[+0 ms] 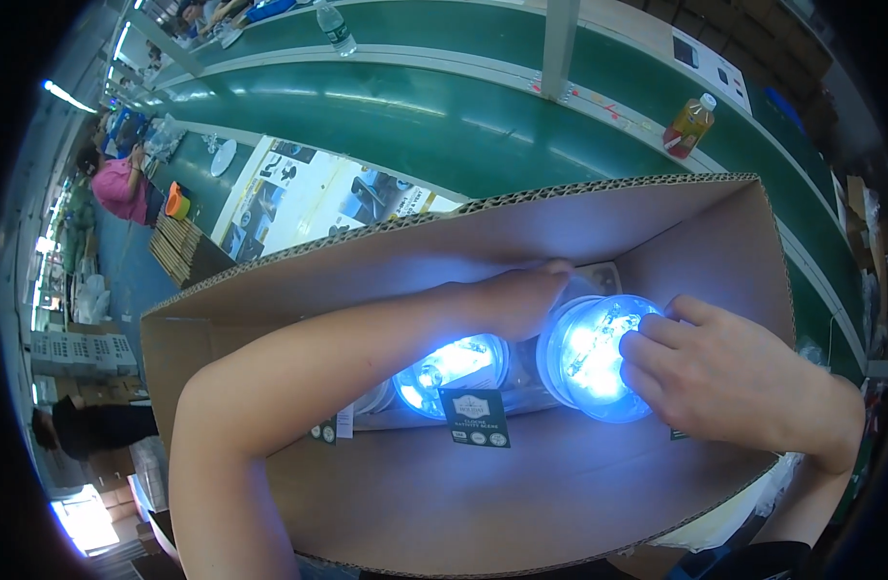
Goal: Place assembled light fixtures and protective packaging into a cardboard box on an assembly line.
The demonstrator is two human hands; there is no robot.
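Inside a deep cardboard box (386,503), a clear domed light ornament (584,358) glows blue-white at the right. My right hand (690,372) has its fingers curled against the ornament's bright round face. From the left, my left hand (521,300) reaches across the box and lies just behind this ornament; its fingers are mostly hidden. A second lit domed ornament (454,372) sits below my left forearm. A dark green hang tag (475,418) lies in front of it. Farther left, part of another round clear item (372,398) shows beside a second tag (323,432).
Beyond the box runs a green conveyor table (415,106). On it are a printed sheet (318,198), a clear bottle (336,27) and an amber drink bottle (689,126). A person in pink (120,184) and one in black (101,430) are at the left.
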